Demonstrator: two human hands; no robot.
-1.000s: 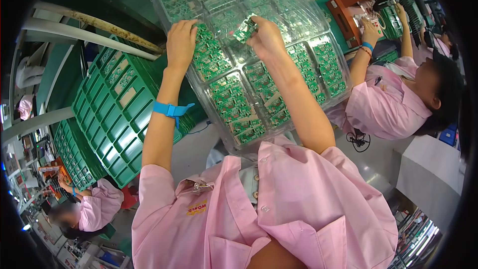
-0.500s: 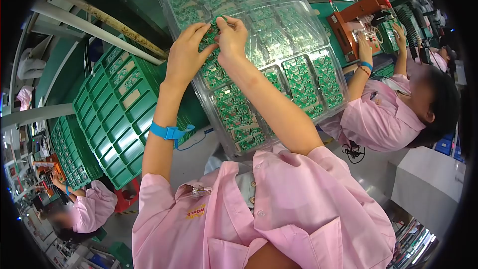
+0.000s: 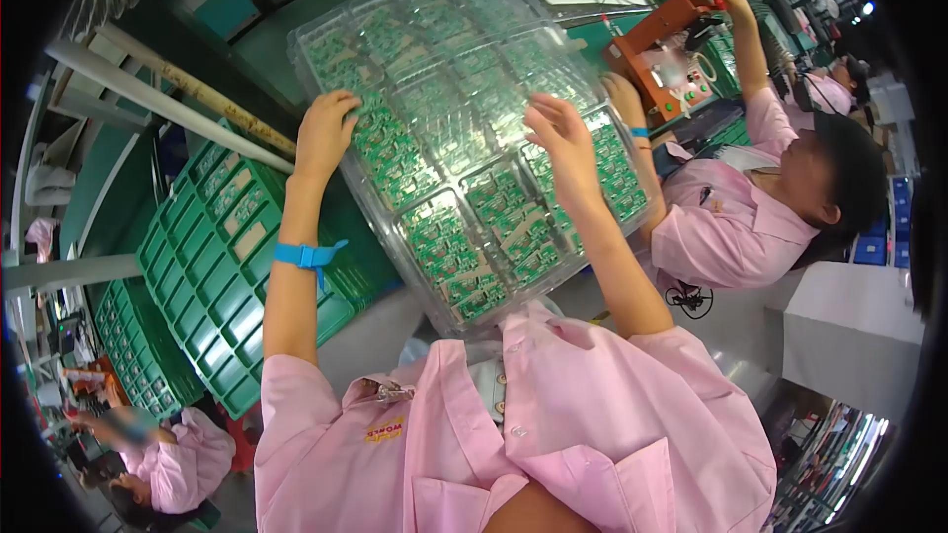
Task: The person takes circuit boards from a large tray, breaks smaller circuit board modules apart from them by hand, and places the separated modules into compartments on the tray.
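Clear plastic trays [image 3: 403, 237] full of green circuit boards [image 3: 449, 247] lie stacked in front of me, a second clear tray covering the far part. At the left edge of the stack is my left hand [image 3: 326, 133], its fingers bent over the rim beside a column of boards, with no board seen in it. My right hand [image 3: 565, 138] hovers above the right middle of the tray, fingers apart and nothing between them. A blue strap circles my left wrist.
Green compartment trays [image 3: 222, 276] are stacked at the left, a few compartments holding boards. On the right a co-worker [image 3: 736, 207] in pink sits by an orange-brown device [image 3: 657, 59]. Another person [image 3: 188, 459] works at the lower left. A pale pole [image 3: 163, 99] crosses the upper left.
The hands have parted; the right moved right and no longer holds the small board. The left moved slightly left and down. The clear trays are shifted left. The co-worker at right has raised one hand.
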